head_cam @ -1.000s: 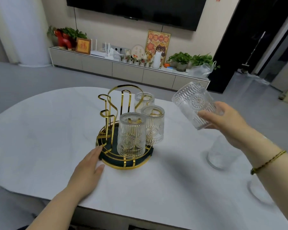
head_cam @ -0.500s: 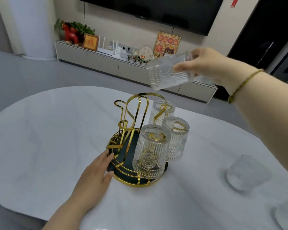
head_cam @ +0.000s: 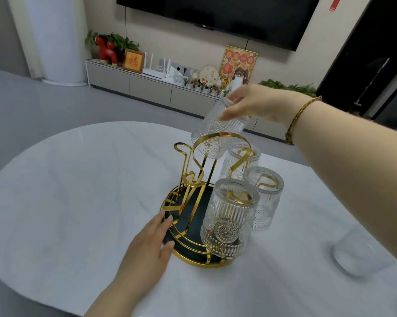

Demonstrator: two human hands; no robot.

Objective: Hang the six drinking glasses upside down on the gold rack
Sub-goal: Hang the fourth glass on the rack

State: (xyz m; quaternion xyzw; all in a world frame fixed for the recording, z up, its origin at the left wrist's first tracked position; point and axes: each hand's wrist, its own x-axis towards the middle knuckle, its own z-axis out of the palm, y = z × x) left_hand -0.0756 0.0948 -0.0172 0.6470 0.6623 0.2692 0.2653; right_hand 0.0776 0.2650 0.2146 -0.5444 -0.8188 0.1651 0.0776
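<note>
With our right hand we hold the fourth clear ribbed drinking glass, fingers wrapped around its base, mouth tilted down-left just above a free prong of the gold wire rack (three glasses already hang). Our left hand, fingers spread, steadies the rack's rim on the white bench
</note>
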